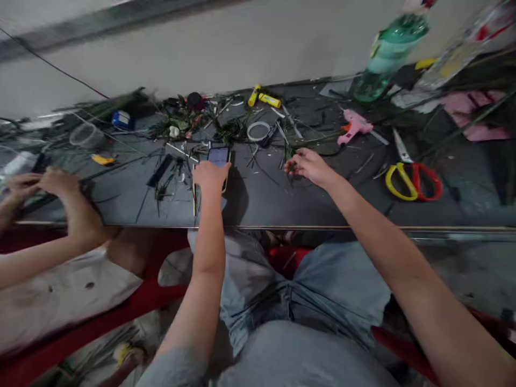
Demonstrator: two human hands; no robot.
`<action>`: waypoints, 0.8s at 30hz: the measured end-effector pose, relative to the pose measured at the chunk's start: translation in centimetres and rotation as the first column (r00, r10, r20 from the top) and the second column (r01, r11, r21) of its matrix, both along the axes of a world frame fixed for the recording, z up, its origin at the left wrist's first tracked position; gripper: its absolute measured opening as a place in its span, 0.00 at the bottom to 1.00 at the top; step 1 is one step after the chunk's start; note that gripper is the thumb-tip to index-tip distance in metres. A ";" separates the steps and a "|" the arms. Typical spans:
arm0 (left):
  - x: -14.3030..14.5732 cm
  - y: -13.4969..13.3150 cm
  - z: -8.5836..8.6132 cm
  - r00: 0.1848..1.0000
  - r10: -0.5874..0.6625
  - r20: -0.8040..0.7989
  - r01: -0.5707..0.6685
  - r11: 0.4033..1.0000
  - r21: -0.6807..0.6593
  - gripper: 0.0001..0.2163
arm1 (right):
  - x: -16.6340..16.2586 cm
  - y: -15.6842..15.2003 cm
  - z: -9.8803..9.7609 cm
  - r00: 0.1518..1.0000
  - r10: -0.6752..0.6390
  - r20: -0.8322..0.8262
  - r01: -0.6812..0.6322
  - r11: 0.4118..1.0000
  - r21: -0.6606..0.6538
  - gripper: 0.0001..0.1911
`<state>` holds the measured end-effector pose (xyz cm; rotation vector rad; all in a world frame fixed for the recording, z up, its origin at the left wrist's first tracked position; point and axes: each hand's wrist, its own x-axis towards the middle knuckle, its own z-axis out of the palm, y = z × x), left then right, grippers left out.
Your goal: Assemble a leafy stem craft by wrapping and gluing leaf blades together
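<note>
My left hand lies across a phone with a lit screen, thumb at its right edge and fingers around the left side. The palm covers the phone's lower part. To the right, my right hand is just above the table, its fingers curled around thin green stems; the exact piece is blurred. Near my right hand lie a clear ring-shaped roll and a pink glue gun. A dark flat strip and loose green sprigs lie left of the phone.
Scissors with yellow and red handles lie at right, below a green bottle. Yellow tubes lie near the wall. A clear cup and a yellow cutter are at left, near another person's hands. Green scraps litter the table.
</note>
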<state>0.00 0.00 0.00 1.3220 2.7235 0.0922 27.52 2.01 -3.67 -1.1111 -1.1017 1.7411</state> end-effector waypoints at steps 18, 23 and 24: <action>2.1 -1.0 0.0 0.997 -0.070 -0.039 0.078 0.953 0.293 0.47 | -0.1 2.0 -1.6 0.965 0.144 -0.220 -0.144 0.989 0.019 0.12; 6.7 0.9 -3.4 0.582 -0.766 0.273 0.420 0.571 0.706 0.24 | -1.4 2.0 -2.3 0.976 0.061 -0.209 -0.035 0.991 0.128 0.23; 7.5 1.6 -4.4 0.449 -0.820 0.354 0.390 0.536 0.749 0.23 | -1.5 2.0 -2.5 0.980 0.068 -0.190 -0.037 0.986 0.163 0.25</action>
